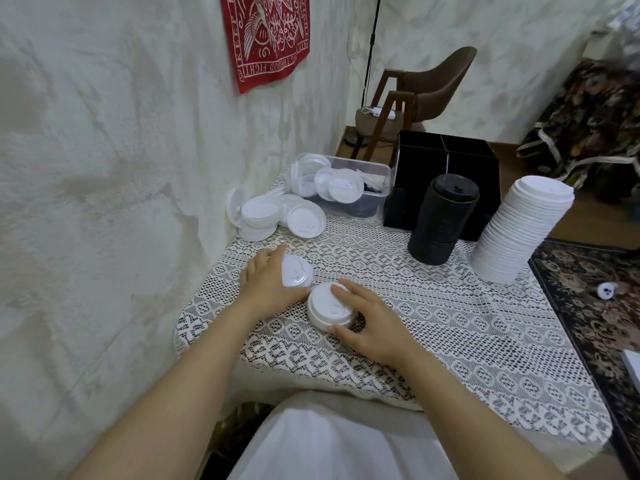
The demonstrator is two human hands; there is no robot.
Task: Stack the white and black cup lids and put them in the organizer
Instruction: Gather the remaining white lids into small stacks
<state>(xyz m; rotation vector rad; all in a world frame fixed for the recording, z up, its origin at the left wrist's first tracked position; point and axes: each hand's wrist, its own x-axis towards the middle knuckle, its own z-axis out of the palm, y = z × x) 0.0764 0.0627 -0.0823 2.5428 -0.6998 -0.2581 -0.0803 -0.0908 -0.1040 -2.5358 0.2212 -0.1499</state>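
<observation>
Left hand [268,278] holds single white plastic lid [297,271], right hand [367,318] grips short stack of white lids [327,310], both well in front of black box organizer [450,171].

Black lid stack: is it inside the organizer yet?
No, the black lid stack stands on the tablecloth in front of the organizer, beside the tall white lid stack.

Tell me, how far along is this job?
Done: a tall white stack and a black stack stand by the organizer. In hand: left hand holds one lid; right hand grips a small stack. Left: loose lids, more in the bin, then loading the organizer.
</observation>
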